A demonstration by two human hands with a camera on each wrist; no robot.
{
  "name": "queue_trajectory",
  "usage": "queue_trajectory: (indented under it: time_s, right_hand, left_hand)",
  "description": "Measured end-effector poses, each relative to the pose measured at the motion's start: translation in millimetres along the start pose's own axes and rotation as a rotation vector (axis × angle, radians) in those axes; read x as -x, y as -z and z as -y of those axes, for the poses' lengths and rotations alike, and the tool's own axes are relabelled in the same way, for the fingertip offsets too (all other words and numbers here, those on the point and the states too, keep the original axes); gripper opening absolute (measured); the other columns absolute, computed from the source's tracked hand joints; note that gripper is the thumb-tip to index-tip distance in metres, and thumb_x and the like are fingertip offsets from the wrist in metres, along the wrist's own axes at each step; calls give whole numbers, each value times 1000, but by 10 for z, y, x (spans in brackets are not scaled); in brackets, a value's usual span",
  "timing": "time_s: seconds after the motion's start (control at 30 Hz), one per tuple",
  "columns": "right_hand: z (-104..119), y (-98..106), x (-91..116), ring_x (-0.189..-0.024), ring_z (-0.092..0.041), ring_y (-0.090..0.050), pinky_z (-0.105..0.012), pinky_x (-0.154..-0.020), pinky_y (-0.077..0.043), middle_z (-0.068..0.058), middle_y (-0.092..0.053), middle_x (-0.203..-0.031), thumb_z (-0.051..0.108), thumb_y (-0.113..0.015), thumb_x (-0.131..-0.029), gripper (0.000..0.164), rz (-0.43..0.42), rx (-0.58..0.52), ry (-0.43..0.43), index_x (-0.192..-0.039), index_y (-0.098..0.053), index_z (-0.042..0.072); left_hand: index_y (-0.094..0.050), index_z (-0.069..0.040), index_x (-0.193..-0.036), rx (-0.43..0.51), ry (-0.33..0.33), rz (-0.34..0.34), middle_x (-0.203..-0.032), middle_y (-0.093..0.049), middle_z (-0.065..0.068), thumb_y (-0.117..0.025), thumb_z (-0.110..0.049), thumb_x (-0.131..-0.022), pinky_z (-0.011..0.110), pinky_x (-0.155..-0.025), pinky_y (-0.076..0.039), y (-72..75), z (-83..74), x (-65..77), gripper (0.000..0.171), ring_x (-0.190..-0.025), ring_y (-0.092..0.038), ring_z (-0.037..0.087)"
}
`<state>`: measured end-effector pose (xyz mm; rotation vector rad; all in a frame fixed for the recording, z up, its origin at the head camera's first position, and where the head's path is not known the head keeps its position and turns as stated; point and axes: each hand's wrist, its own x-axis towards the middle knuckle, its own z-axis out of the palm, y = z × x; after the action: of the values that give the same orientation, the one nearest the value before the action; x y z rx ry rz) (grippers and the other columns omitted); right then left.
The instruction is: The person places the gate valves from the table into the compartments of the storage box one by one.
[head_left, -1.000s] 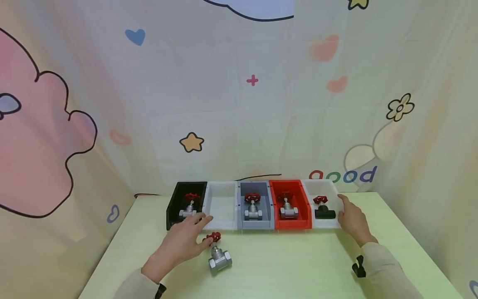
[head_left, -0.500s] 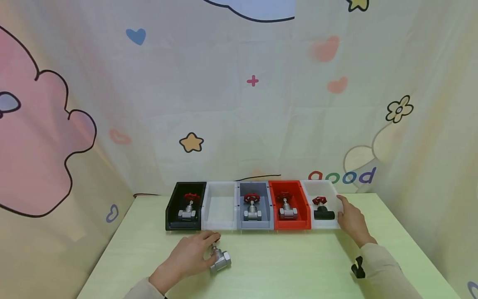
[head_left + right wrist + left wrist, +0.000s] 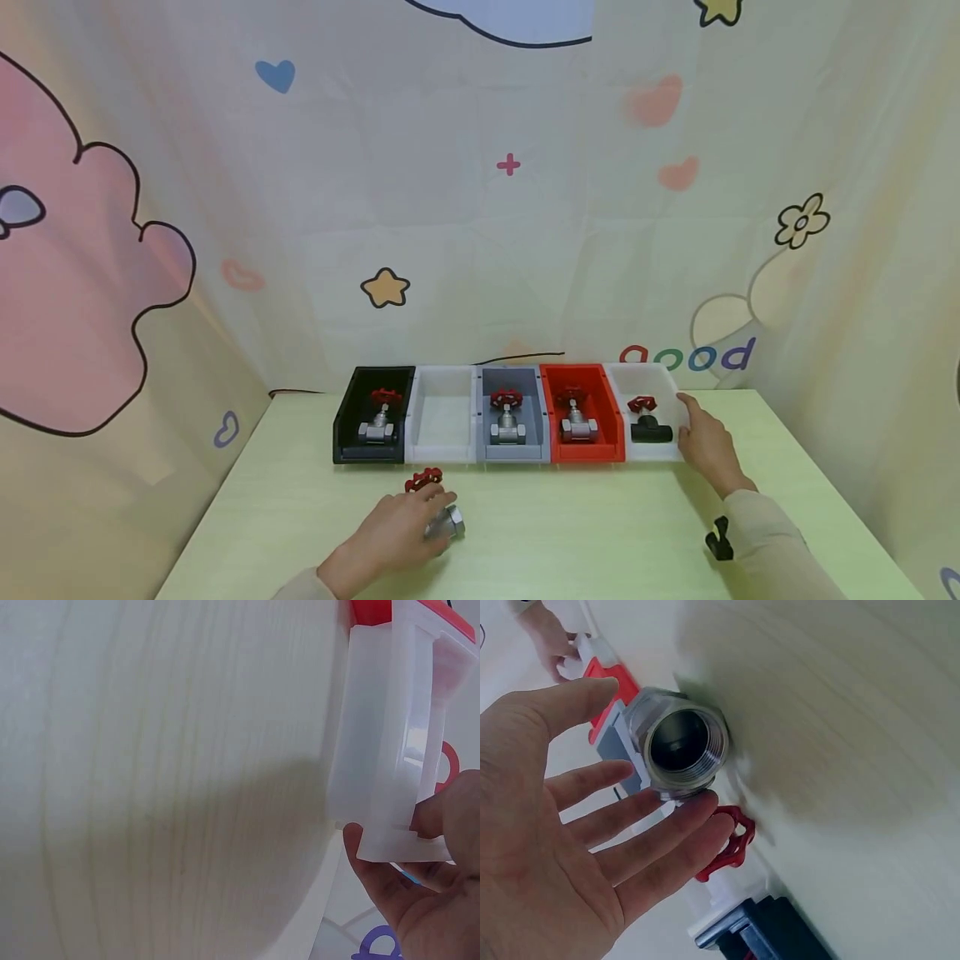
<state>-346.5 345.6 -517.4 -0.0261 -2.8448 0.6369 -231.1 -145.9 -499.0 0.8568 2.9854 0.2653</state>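
Note:
A metal gate valve (image 3: 448, 522) with a red handwheel lies on the table in front of the bins. My left hand (image 3: 397, 533) is over its body, hiding part of it. In the left wrist view, the fingers (image 3: 660, 847) stretch along the valve, fingertips right at the body and handwheel, with the thumb spread apart from them. My right hand (image 3: 708, 446) pinches the side wall of the right-hand white bin (image 3: 386, 750), thumb inside and fingers outside. A black-bodied valve (image 3: 651, 430) with a red handwheel stands in that bin.
Left of the white bin, a red bin (image 3: 588, 454), a grey bin (image 3: 513, 452) and a black bin (image 3: 367, 455) each hold a metal valve. Another white bin (image 3: 442, 417) stands between black and grey. A patterned curtain (image 3: 480, 250) hangs behind the table (image 3: 570, 533).
My left hand has come down from near the black bin, past the handwheel, to the valve's body. My right hand stays on the white bin's side wall.

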Motion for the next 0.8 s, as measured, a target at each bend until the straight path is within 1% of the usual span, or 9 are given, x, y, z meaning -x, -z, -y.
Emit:
queue_trajectory:
  time_s: [0.2,0.33,0.43,0.57,0.67,0.8]
  right_hand:
    - [20,2,-3,-107,-54,-58,-65,-84,-49,-40,-53,-128,2,-52,-94,57,7,-1,-3,-147,-31,-2]
    - [22,5,-4,-107,-54,-58,-65,-85,-49,-40,-52,-129,2,-52,-94,57,8,1,-6,-147,-31,-2]
    - [23,5,-3,-107,-54,-59,-65,-84,-49,-40,-52,-129,3,-52,-94,57,12,3,-10,-147,-31,-2]
    - [23,-1,-7,-107,-54,-58,-65,-84,-49,-39,-52,-129,2,-52,-94,58,17,3,-12,-147,-30,-2]
    - [20,2,-6,-107,-54,-59,-65,-84,-49,-40,-52,-129,2,-52,-93,58,11,5,-8,-147,-31,-2]
    - [15,7,0,-107,-55,-58,-65,-84,-49,-40,-52,-129,2,-52,-93,58,14,5,-8,-147,-30,-2]
  left_hand:
    - [-60,-21,-133,-23,-3,49,-121,-62,0,-75,-46,-81,34,-63,-49,-75,-2,-53,60,-88,-63,14]
    - [-59,-21,-134,-37,4,69,-122,-63,1,-76,-46,-80,37,-67,-52,-96,-11,-88,62,-91,-64,15]
    - [-58,-21,-135,-39,8,79,-123,-63,2,-77,-43,-81,38,-71,-53,-123,-12,-104,61,-93,-63,14]
    - [-60,-17,-132,-29,-5,70,-119,-63,4,-78,-34,-81,35,-75,-54,-146,-11,-121,57,-90,-60,13]
    - [-61,-15,-129,-19,-15,57,-113,-64,4,-79,-29,-81,32,-74,-53,-154,-11,-133,53,-85,-58,11]
    - [-63,-15,-126,-13,-12,45,-108,-63,2,-80,-27,-80,30,-73,-52,-169,-14,-138,50,-82,-56,9]
